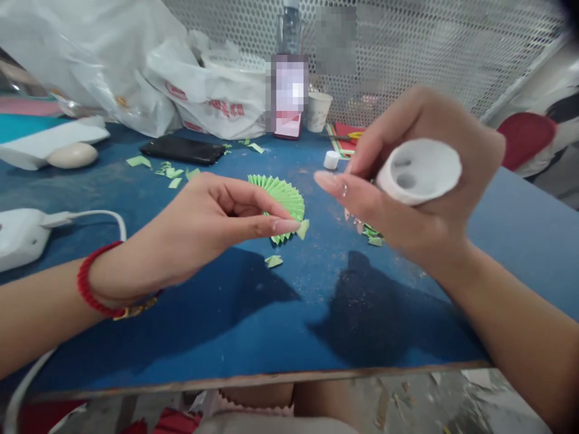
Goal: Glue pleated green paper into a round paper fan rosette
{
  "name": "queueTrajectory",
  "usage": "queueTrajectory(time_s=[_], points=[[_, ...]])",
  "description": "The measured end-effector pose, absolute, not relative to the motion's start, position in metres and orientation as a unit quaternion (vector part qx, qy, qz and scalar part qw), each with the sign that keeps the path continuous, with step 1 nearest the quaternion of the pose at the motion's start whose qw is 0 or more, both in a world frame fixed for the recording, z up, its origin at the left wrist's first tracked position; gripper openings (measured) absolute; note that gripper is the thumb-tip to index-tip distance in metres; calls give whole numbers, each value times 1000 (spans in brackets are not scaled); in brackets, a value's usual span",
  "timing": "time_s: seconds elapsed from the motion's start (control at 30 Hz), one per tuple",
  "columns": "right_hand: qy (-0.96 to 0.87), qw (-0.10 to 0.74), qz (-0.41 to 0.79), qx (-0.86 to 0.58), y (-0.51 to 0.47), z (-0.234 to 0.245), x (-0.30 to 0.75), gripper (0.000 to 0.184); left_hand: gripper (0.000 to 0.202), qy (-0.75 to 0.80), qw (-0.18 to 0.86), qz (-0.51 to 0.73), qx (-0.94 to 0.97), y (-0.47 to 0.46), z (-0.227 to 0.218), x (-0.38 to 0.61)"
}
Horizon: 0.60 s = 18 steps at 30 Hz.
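My left hand [212,226] pinches a pleated green paper fan [283,199] between thumb and fingers, just above the blue table [253,313]. A red bead bracelet circles that wrist. My right hand [420,181] is raised to the right of the fan, fingers wrapped round a white glue tube [418,170] whose round bottom faces me. The tube's tip is hidden behind my fingers. A small white cap [332,159] lies on the table beyond the fan.
Green paper scraps [274,260] dot the table. A black phone [183,149], white plastic bags [212,90], a paper cup [319,111] and a bottle [289,27] stand at the back. A white device with cable [20,235] lies at left. A mesh screen backs the table.
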State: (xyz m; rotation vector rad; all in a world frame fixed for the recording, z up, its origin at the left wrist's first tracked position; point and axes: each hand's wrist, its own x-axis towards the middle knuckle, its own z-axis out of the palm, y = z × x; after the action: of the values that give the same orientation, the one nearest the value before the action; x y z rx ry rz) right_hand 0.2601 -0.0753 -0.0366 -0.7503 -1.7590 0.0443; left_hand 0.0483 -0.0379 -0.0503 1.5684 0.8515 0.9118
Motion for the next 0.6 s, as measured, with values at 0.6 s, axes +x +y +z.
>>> queueTrajectory(time_s=[0.6], points=[[-693, 565, 99, -437, -86, -51, 221, 29, 23, 358, 581, 480, 551, -38, -54, 47]])
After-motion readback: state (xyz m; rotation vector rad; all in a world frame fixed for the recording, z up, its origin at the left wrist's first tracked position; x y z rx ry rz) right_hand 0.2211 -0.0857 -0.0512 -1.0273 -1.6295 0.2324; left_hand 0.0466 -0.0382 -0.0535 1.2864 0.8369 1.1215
